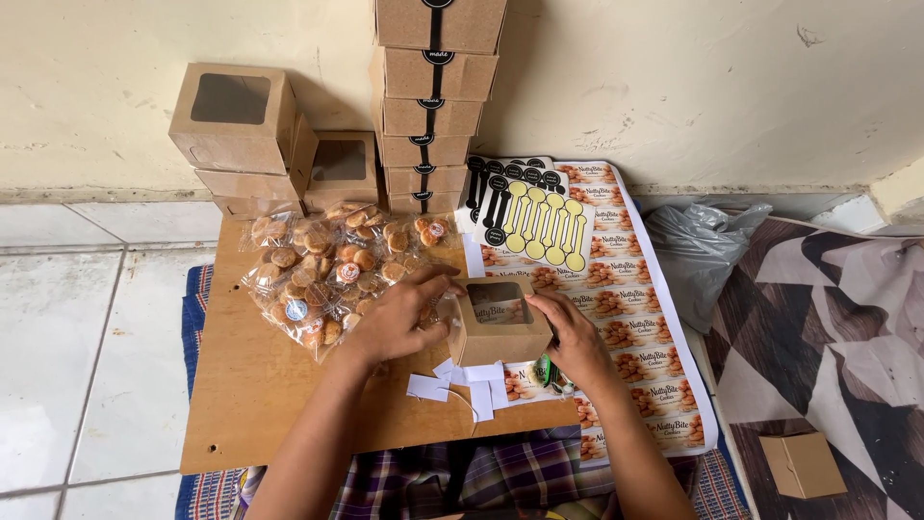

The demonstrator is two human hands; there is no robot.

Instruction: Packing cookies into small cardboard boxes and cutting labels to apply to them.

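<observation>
A small brown cardboard box with a clear window lid (pixel 500 318) sits on the low wooden board (pixel 241 385), and both my hands grip it. My left hand (pixel 399 318) holds its left side, fingers reaching over the top edge. My right hand (pixel 573 337) presses its right side. Just left of the box lie several clear bags of small round cookies (pixel 327 270). White paper scraps (pixel 462 380) lie in front of the box.
A tall stack of sealed brown boxes (pixel 431 106) and a few windowed boxes (pixel 236 120) stand against the wall. Printed label sheets (pixel 635 308) and a black-and-yellow sticker sheet (pixel 534 221) lie to the right, beside a grey plastic bag (pixel 703 250). A small closed box (pixel 801 464) rests on the patterned mat.
</observation>
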